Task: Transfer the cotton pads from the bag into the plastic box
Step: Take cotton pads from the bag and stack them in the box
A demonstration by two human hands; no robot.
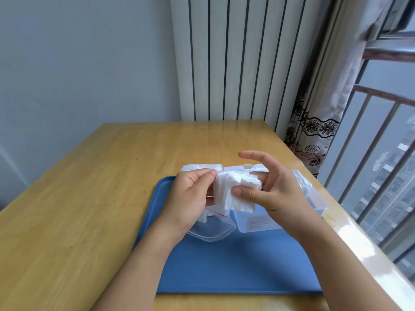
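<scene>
Two hands hold one stack of white cotton pads above a blue tray on a wooden worktop.

The left hand (pixel 190 194) pinches the stack of cotton pads (pixel 235 194) at its 9 o'clock edge, its grip closed on it; the right hand (pixel 274 187) presses a thumb on the stack's front, other fingers spread behind it. Below, on the one tray (pixel 235 265), lie one clear zip bag (pixel 211 230) at 7 o'clock of the stack, some pads showing at its mouth, and one clear plastic box (pixel 314 198) at 4 o'clock, lid open.
</scene>
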